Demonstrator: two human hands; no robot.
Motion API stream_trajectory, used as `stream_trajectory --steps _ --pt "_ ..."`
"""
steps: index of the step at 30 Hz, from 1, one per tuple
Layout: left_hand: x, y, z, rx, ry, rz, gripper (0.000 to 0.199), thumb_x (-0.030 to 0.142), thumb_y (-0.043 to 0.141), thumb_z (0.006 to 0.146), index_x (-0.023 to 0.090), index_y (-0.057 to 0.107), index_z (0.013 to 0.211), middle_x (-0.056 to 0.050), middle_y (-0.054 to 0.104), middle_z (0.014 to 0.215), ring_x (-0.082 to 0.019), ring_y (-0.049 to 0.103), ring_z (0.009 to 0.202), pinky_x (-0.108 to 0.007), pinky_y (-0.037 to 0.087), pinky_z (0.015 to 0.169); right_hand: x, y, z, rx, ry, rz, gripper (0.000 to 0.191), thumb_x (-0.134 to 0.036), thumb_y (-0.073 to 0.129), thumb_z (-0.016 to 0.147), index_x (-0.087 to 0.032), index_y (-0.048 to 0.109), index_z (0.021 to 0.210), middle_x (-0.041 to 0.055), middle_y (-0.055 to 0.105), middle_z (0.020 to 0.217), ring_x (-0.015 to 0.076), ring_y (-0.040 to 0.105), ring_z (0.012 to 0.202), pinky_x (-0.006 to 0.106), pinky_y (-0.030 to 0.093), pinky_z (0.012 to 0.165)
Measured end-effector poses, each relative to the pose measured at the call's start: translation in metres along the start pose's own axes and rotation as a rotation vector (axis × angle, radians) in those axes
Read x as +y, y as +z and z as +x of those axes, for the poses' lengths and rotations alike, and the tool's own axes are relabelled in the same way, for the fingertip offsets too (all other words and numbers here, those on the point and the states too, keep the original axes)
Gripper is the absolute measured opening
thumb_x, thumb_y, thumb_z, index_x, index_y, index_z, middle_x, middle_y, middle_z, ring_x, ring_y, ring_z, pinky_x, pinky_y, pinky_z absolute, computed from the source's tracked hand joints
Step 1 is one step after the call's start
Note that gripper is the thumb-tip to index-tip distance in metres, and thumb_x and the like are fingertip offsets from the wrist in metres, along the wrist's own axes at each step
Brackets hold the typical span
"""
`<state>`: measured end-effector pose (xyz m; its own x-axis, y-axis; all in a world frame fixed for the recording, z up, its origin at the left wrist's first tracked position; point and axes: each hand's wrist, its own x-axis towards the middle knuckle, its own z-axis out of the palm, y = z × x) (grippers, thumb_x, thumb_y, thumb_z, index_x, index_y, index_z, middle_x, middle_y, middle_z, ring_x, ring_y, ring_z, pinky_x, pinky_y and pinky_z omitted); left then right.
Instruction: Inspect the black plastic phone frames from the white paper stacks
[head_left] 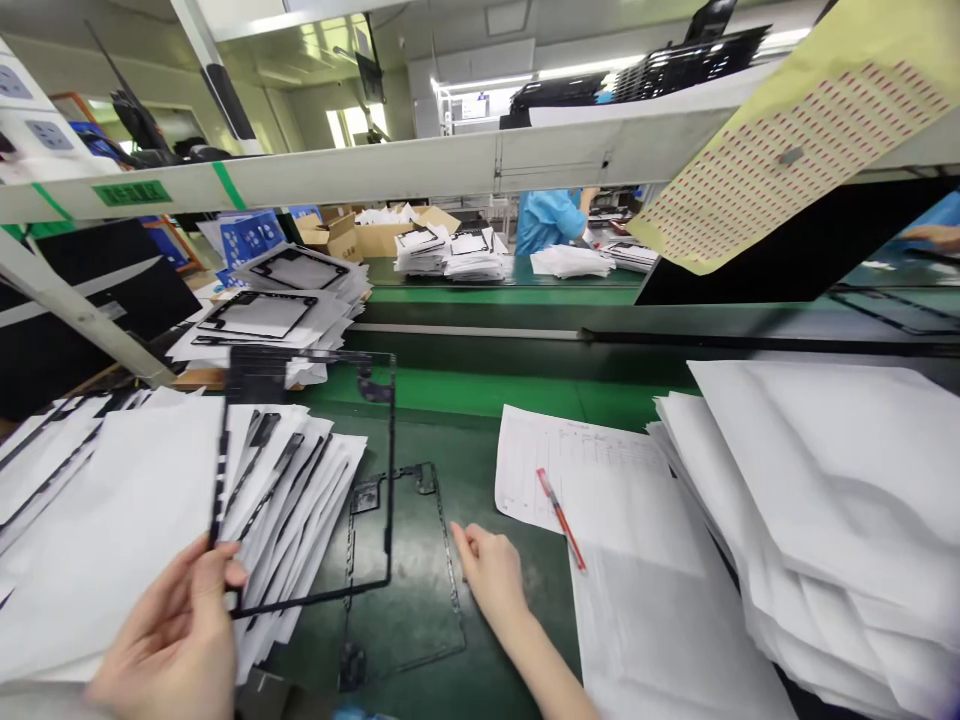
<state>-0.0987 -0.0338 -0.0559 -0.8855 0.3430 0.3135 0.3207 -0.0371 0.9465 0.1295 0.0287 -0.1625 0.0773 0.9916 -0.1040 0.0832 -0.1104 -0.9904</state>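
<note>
My left hand (176,630) pinches the lower left corner of a thin black rectangular frame (391,450) between thumb and fingers. That frame is raised upright above the bench, with dark pads at its upper corners. Flat on the green bench lies a second thin black frame (426,478), partly seen through the held one. My right hand (493,572) is just beside the lying frame's right edge, fingers curled in. Whether it grips anything small I cannot make out. To its right, a red pen (561,520) rests on a printed sheet (532,465).
Stacked white sheets with black frames between them (292,500) stand at left, another such pile (300,275) behind. White sheets (832,480) are heaped at right. A shelf rail (375,172) crosses above, with a yellow sticker sheet (795,150) hanging. A blue-sleeved person (551,218) works beyond.
</note>
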Motion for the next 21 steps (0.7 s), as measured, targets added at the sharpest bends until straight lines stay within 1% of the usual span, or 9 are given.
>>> stream_trajectory --steps 2,4,6,9,13,15,17,19,21 --pt "-0.005 0.01 -0.021 -0.125 -0.143 -0.051 0.039 0.037 0.08 0.063 0.016 0.073 0.096 -0.001 0.071 0.07 -0.011 0.063 0.058 -0.016 0.052 0.055 -0.012 -0.017 -0.004 -0.049 0.006 0.03 0.063 -0.081 0.047 0.074 -0.02 0.057 0.061 0.0053 0.06 0.049 0.0209 0.062 0.052 0.029 0.047 0.055" --pt "-0.013 0.021 -0.05 -0.321 -0.219 -0.098 0.044 0.045 0.077 0.067 0.014 0.071 0.098 -0.001 0.069 0.066 -0.01 0.061 0.055 -0.015 0.051 0.053 -0.023 -0.036 -0.01 -0.089 0.021 0.087 0.07 -0.08 0.034 0.081 -0.018 0.063 0.09 0.0108 0.072 0.072 0.023 0.069 0.067 0.031 0.052 0.062" --pt "-0.022 0.034 -0.082 -0.484 -0.246 -0.141 0.047 0.05 0.074 0.069 0.012 0.07 0.096 -0.002 0.067 0.061 -0.011 0.061 0.052 -0.019 0.053 0.055 -0.03 -0.056 -0.016 -0.059 0.036 0.149 0.07 -0.078 0.044 0.08 -0.016 0.057 0.111 0.012 0.073 0.085 0.0227 0.07 0.075 0.032 0.055 0.066" --pt "-0.029 0.049 -0.125 -0.764 -0.302 -0.188 0.048 0.054 0.066 0.075 0.011 0.068 0.096 -0.006 0.07 0.065 -0.016 0.063 0.051 -0.027 0.057 0.056 -0.029 -0.086 -0.021 0.099 0.046 0.18 0.073 -0.069 0.069 0.069 -0.016 0.054 0.117 0.0023 0.066 0.067 0.0146 0.058 0.052 0.026 0.048 0.052" --pt "-0.04 0.047 -0.141 -1.098 -0.3 -0.135 0.038 0.051 0.06 0.081 0.015 0.07 0.091 -0.011 0.074 0.078 -0.022 0.072 0.069 -0.034 0.061 0.069 -0.014 -0.13 -0.016 0.235 0.166 0.197 0.08 -0.071 0.074 0.061 -0.013 0.056 0.114 -0.0099 0.04 0.05 0.0038 0.026 0.037 0.018 0.018 0.04" --pt "-0.054 0.038 -0.128 -1.103 -0.248 -0.036 0.037 0.05 0.057 0.084 0.017 0.07 0.093 -0.011 0.075 0.083 -0.023 0.072 0.077 -0.037 0.06 0.077 -0.005 -0.155 -0.012 0.272 0.257 0.187 0.086 -0.073 0.075 0.055 -0.012 0.057 0.113 -0.0117 0.033 0.051 0.0022 0.019 0.038 0.018 0.01 0.042" --pt "-0.072 0.027 -0.106 -0.989 -0.176 0.095 0.04 0.05 0.052 0.085 0.016 0.068 0.099 -0.014 0.073 0.096 -0.026 0.07 0.09 -0.044 0.056 0.089 0.002 -0.178 -0.007 0.301 0.306 0.132 0.088 -0.074 0.073 0.054 -0.011 0.056 0.113 -0.0116 0.031 0.051 0.0026 0.017 0.038 0.019 0.008 0.043" --pt "-0.092 0.019 -0.081 -0.849 -0.09 0.233 0.045 0.052 0.05 0.084 0.014 0.066 0.103 -0.018 0.066 0.111 -0.032 0.063 0.105 -0.054 0.046 0.099 0.008 -0.197 -0.001 0.345 0.304 0.012 0.08 -0.071 0.066 0.062 -0.011 0.057 0.114 -0.01 0.033 0.052 0.0051 0.021 0.038 0.021 0.012 0.042" --pt "-0.108 0.015 -0.06 -0.735 -0.008 0.353 0.054 0.053 0.054 0.079 0.01 0.063 0.111 -0.024 0.056 0.121 -0.04 0.053 0.116 -0.063 0.038 0.102 0.013 -0.211 0.004 0.408 0.284 -0.215 0.061 -0.061 0.052 0.073 -0.012 0.059 0.109 -0.0057 0.04 0.051 0.0108 0.034 0.039 0.024 0.025 0.041"
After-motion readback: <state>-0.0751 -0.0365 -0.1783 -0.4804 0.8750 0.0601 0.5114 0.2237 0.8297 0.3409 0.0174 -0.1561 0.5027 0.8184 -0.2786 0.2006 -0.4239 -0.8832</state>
